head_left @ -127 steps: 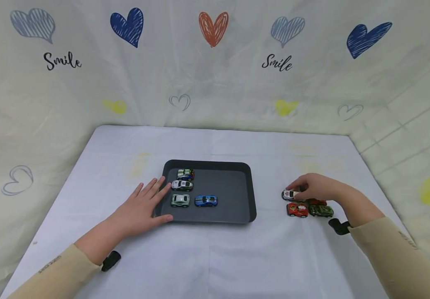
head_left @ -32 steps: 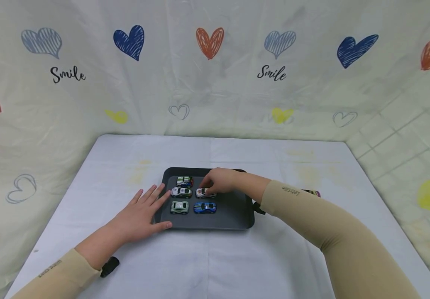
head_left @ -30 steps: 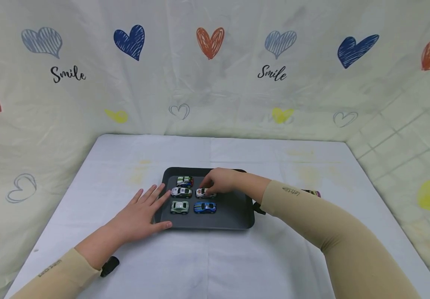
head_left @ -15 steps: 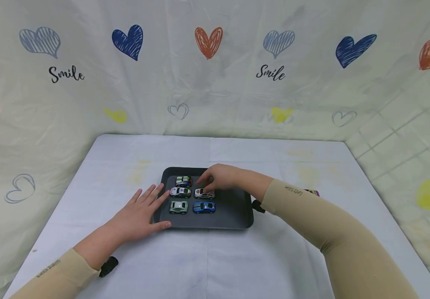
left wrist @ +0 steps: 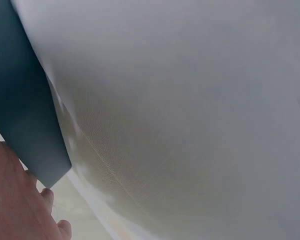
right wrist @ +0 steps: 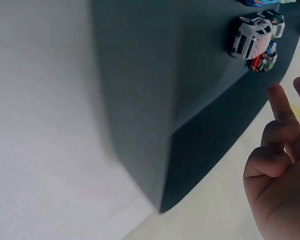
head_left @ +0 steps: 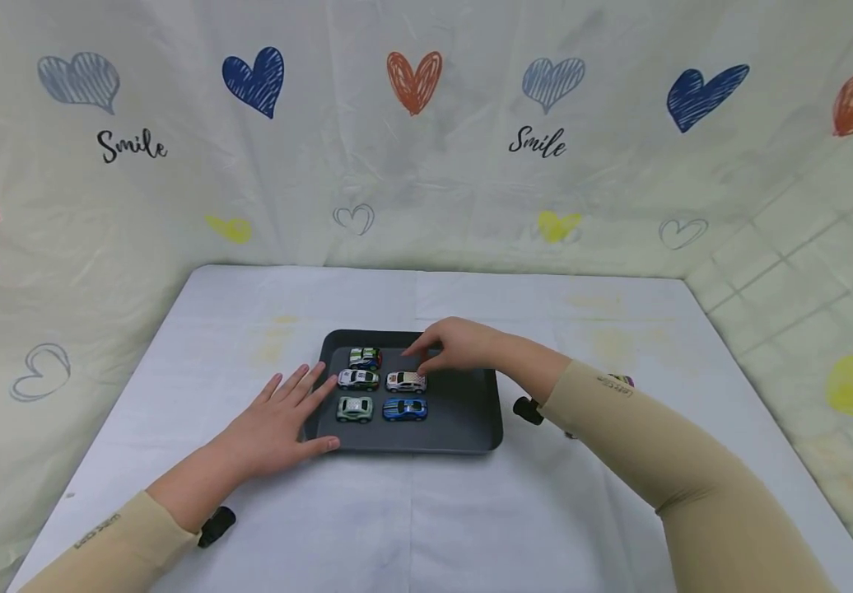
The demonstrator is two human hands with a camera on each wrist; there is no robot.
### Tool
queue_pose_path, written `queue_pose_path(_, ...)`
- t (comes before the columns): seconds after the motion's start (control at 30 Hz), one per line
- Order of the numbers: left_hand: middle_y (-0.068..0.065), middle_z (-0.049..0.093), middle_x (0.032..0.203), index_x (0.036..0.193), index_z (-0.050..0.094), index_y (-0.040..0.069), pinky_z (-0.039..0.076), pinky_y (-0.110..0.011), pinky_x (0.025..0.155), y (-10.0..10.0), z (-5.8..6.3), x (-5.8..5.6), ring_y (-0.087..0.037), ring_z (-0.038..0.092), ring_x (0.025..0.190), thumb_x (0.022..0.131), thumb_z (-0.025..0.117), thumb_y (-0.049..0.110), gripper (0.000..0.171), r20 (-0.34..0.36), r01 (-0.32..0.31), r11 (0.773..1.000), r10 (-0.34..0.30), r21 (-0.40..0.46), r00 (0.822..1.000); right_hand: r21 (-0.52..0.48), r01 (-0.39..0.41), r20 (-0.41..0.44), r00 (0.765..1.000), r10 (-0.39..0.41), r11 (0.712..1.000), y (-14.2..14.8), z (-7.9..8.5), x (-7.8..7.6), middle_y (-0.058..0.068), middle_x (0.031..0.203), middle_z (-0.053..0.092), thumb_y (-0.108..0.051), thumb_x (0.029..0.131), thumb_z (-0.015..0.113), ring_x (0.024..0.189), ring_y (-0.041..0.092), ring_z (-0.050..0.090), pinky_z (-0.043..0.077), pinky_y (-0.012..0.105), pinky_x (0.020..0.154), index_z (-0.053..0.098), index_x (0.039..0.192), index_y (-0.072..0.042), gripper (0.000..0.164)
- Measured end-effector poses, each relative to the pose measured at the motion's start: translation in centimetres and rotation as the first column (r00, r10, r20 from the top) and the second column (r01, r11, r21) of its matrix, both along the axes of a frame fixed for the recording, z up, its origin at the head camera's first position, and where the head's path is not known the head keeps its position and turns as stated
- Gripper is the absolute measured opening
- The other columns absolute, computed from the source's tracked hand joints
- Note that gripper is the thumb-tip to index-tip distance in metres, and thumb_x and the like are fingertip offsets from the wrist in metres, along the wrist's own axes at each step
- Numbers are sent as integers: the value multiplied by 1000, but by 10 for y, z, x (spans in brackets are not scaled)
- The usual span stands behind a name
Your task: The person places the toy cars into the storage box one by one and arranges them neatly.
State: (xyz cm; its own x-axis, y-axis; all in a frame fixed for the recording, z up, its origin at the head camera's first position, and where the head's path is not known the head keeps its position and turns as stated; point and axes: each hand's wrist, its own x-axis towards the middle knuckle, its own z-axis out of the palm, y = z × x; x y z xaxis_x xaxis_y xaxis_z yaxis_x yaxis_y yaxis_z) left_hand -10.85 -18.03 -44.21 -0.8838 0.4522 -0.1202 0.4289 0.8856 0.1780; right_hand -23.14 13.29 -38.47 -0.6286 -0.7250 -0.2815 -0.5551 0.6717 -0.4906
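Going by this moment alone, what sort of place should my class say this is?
Probably a staged tabletop corner, perhaps set up for filming: a heart-print backdrop rises behind a plain white table, where a tray holds toy cars.

Right wrist view: blue car (right wrist: pixel 260 2) top-edge cropped.
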Motion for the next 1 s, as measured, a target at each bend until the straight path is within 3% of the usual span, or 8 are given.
queue_pose_path(0.17, -6, 11, 166, 160, 21, 21, 9, -58, 120, 0, -4, -2, -33, 12, 151, 88, 48, 76, 95, -17, 4, 1000, -4, 2, 1000, -22, 46, -10, 999, -46, 999, 26, 5, 7, -13, 97, 66, -29, 91, 74, 95, 10, 59, 51, 32, 84, 69, 129, -20, 39)
queue_pose_path(0.53, -9, 13, 166, 159, 24, 18, 10, -58, 119, -1, 0, 0, -35, 13, 151, 90, 50, 72, 92, -11, 14, 999, -14, 44, 1000, -15, 177, 21, 984, -177, 984, 97, 8, 31, -8, 102, 67, -26, 91, 74, 76, 16, 53, 49, 31, 63, 71, 126, -18, 37)
queue_pose_path(0.8, -7, 12, 166, 160, 22, 20, 8, -58, 120, -2, -2, 0, -34, 11, 151, 89, 46, 76, 93, -2, 12, 999, -11, 35, 1000, 16, 255, 68, 964, -256, 967, 156, 6, 57, 2, 113, 68, -33, 91, 74, 79, 16, 54, 50, 29, 67, 71, 125, -19, 37)
queue_pose_path(1.0, -5, 10, 166, 160, 21, 21, 7, -56, 120, -2, -5, 0, -33, 10, 152, 88, 40, 80, 95, 2, 10, 999, -10, 34, 1000, 53, 317, 82, 944, -320, 947, 183, 6, 75, 2, 118, 68, -33, 88, 76, 84, 15, 56, 51, 29, 67, 74, 121, -20, 35)
